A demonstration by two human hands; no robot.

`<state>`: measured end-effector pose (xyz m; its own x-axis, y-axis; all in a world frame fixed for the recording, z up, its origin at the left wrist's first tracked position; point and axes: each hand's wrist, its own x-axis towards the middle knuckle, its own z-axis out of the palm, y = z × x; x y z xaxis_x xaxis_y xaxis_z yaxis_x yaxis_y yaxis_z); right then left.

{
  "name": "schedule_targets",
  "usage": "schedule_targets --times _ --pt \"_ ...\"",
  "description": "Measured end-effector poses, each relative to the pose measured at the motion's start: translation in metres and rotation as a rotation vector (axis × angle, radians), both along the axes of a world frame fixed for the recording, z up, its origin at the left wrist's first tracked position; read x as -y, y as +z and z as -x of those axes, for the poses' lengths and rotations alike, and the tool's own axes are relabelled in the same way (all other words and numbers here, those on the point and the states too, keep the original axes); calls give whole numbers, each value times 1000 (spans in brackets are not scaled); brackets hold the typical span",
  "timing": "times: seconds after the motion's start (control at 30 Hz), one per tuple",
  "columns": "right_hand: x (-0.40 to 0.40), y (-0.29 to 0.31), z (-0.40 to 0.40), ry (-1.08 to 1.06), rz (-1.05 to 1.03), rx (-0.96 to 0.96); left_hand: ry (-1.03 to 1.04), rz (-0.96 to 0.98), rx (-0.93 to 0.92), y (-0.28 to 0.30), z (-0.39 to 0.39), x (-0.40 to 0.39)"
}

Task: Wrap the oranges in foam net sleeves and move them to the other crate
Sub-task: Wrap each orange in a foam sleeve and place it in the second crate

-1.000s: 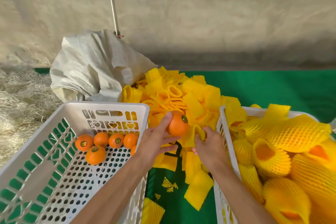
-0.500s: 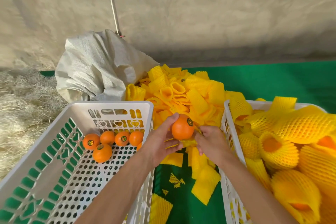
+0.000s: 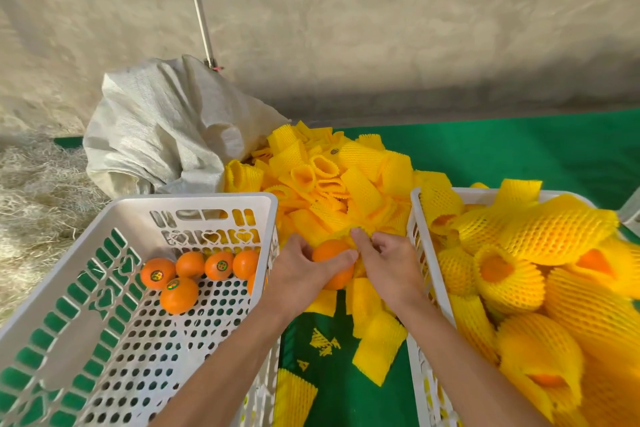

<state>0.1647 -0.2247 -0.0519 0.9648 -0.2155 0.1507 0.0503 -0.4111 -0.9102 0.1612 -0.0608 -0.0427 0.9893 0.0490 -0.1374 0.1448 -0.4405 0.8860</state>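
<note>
Both hands meet between the two crates: the left hand (image 3: pixel 304 274) grips an orange (image 3: pixel 330 255), the right hand (image 3: pixel 388 263) pinches a yellow foam sleeve (image 3: pixel 349 236) against its far side, above the green bench (image 3: pixel 332 388).

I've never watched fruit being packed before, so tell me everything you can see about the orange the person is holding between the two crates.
The orange is round, bright orange and smooth-skinned; no sticker shows on the side in view. It sits low between the two white crates, at the near edge of the pile of yellow foam net sleeves. The left hand grips it, the thumb lying across its front. The right hand pinches yellow foam net at its upper right side. The hands hide its lower part, and it looks unwrapped so far.
</note>
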Motion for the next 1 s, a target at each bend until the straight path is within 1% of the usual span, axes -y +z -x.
schedule_targets --times 0.03,0.1,0.17,0.23,0.37,0.4,0.47,0.57,0.6,0.7,0.77,0.87,1.0 --pt "1 0 -1 -7 20 12 -13 -9 14 -2 0 1" --pt "2 2 1 20 82 101 18 47 33 -5 1 1" --pt "0 6 5 71 190 248 62 148 51 -2 1 0" --pt "-2 10 7 101 291 386 51 219 108 1 1 0" --pt "-3 15 9 111 321 514 66 283 241 8 5 2" --pt "-4 14 9 114 321 507 77 294 248 8 5 2" --pt "-6 10 9 130 285 397 77 334 209 6 2 1" --pt "-8 7 10 213 142 117 46 459 33 0 -2 -1" --pt "-6 5 8 226 99 67 18 500 -25 -2 -4 -1" --pt "3 4 6 232 45 63 -81 597 -83 -6 -8 -1" --pt "6 7 6 231 91 90 -51 564 -72 -5 -10 0" --pt "3 9 7 198 239 184 77 438 -24 -1 -9 0" --pt "-6 17 13 131 356 345 153 152 157 -3 -1 2"
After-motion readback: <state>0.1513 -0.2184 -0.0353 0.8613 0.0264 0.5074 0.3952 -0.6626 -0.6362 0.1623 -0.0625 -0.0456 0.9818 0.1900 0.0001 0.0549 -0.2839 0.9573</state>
